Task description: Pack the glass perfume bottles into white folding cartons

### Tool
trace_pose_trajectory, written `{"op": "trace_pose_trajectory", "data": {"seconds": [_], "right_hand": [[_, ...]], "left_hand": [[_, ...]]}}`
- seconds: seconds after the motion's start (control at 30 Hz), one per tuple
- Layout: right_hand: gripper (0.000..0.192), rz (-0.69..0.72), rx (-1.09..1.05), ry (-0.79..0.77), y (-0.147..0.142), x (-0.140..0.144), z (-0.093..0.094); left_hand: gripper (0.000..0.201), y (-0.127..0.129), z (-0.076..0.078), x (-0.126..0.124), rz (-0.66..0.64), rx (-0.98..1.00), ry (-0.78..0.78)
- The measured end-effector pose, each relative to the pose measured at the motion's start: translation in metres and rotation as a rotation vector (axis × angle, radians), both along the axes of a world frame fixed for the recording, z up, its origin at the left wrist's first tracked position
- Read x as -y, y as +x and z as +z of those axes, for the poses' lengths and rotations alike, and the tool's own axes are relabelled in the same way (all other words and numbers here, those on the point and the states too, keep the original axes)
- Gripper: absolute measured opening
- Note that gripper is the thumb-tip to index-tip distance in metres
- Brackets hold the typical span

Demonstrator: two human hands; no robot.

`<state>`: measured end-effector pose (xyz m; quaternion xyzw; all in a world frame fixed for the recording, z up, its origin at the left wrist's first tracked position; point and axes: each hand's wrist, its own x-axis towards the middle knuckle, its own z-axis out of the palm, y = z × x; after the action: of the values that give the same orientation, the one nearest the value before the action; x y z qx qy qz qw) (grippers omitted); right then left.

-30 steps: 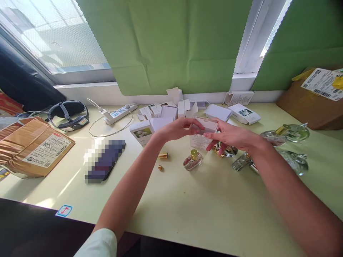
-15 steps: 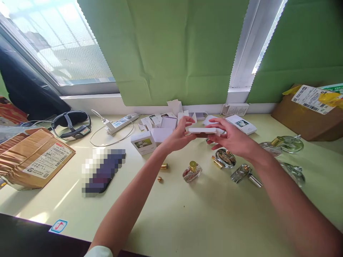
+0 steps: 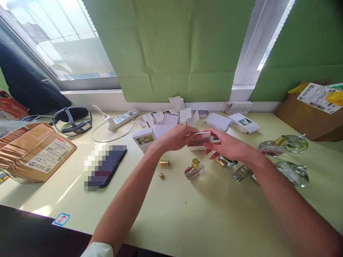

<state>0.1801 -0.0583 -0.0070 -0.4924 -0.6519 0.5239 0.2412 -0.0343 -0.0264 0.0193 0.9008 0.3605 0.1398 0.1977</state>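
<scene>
Smooth table; left grip, right grip on carton.

At least five glass bottles sit right of the front bottle, itself one more. To its left: two gold pieces, one phone, one headset, one power strip, one brown parcel. Behind it: one left hand, one right hand, one held carton and — farther back — several white cartons, too overlapped to count. Far to its right, one cardboard box.
</scene>
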Motion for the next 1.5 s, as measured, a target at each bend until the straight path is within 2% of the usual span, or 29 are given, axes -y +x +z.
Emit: {"op": "trace_pose_trajectory", "data": {"seconds": [0.13, 0.27, 0.47, 0.6, 0.83, 1.07, 1.33, 1.43, 1.5], "right_hand": [[0.042, 0.043, 0.037, -0.038, 0.002, -0.002, -0.004], [0.045, 0.059, 0.116, -0.057, 0.005, -0.001, -0.004], [0.045, 0.066, 0.103, -0.036, 0.005, -0.005, -0.009], [0.048, 0.066, 0.055, -0.028, 0.003, -0.006, -0.012], [0.051, 0.018, 0.086, -0.024, 0.003, -0.007, -0.017], [0.046, 0.001, 0.051, -0.008, 0.001, -0.007, -0.013], [0.032, 0.003, 0.039, -0.037, -0.001, -0.006, -0.010], [0.043, 0.022, 0.040, -0.016, 0.000, -0.006, -0.009], [0.062, -0.001, 0.116, 0.023, 0.005, -0.004, -0.003]], "left_hand": [[0.037, 0.003, -0.008, -0.003, -0.036, -0.006, -0.003], [0.033, 0.004, -0.009, -0.003, -0.082, 0.018, 0.011], [0.028, 0.006, -0.017, -0.006, -0.006, 0.086, 0.137], [0.031, 0.009, -0.021, -0.008, -0.012, 0.059, 0.202], [0.026, 0.010, -0.020, -0.008, -0.030, 0.021, 0.231], [0.018, 0.009, -0.026, -0.015, -0.013, 0.028, 0.267], [0.014, 0.009, -0.024, -0.018, -0.004, 0.039, 0.135], [0.020, 0.007, -0.022, -0.017, 0.029, 0.055, 0.033], [0.025, 0.004, -0.020, -0.016, 0.063, 0.055, -0.011]]}}
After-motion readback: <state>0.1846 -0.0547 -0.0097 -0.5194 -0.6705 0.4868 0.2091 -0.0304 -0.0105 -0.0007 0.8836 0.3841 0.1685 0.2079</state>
